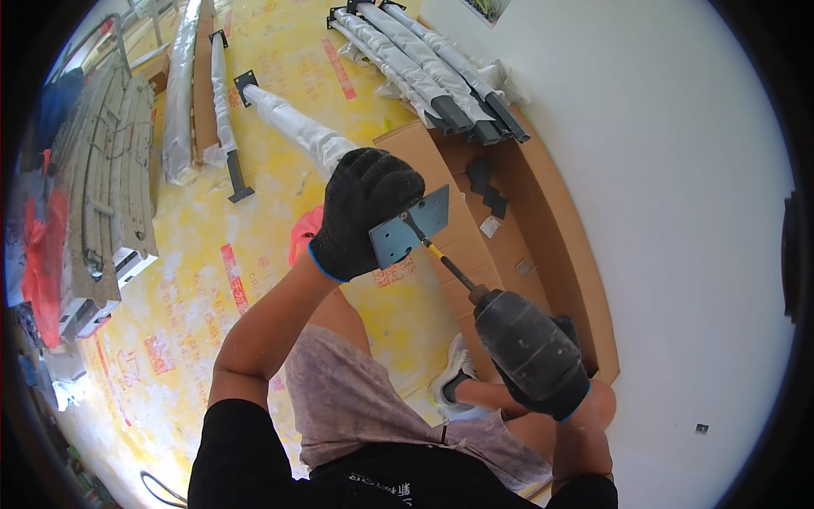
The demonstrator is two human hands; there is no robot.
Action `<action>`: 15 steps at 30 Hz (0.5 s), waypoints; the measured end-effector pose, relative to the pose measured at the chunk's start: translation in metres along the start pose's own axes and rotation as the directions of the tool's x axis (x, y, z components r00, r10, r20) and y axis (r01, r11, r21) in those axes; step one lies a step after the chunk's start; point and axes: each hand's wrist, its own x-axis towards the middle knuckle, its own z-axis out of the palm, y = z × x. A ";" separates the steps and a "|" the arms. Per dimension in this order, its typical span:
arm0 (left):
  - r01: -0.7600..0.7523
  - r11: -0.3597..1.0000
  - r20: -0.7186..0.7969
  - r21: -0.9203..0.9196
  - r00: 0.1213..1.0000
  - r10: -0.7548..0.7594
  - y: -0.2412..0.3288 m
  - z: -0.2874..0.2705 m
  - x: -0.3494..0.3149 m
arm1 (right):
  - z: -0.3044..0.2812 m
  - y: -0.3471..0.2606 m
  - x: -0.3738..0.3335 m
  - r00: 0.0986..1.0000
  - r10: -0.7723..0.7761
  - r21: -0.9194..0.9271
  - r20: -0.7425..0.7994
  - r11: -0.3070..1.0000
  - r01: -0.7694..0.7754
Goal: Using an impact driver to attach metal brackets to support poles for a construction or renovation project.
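My left hand [366,208], in a black work glove, is wrapped round the near end of a plastic-wrapped metal post [292,127]. A grey-blue rectangular mounting plate [397,241] with holes at its corners caps that end. In my right hand [555,386], also gloved, is a dark, scuffed power drill [526,335]. Its long bit [449,267], with a yellow band, meets the middle of the plate. The drill's handle and trigger are mostly hidden behind its body. At the post's far end is a dark square flange [245,86].
An open cardboard box [585,280] lies along the white wall [678,212], with dark square pieces [485,187] inside. Several wrapped posts [424,64] rest across its far end. Another post [222,102] lies on the yellow floor sheet [191,220]. Worn planks [106,170] stand at left.
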 end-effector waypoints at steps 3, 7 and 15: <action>-0.005 1.000 -0.008 -0.004 1.000 0.005 0.002 0.004 -0.002 | 0.001 0.003 0.003 0.999 -0.048 0.021 -0.018 0.999 0.049; -0.005 1.000 -0.049 0.027 0.999 0.006 0.003 0.003 -0.001 | 0.000 -0.006 0.004 0.989 0.146 0.080 0.035 0.986 -0.148; 0.006 1.000 -0.025 -0.019 1.000 -0.007 0.003 0.001 -0.002 | 0.006 0.000 0.005 0.991 0.128 0.139 0.030 0.982 -0.131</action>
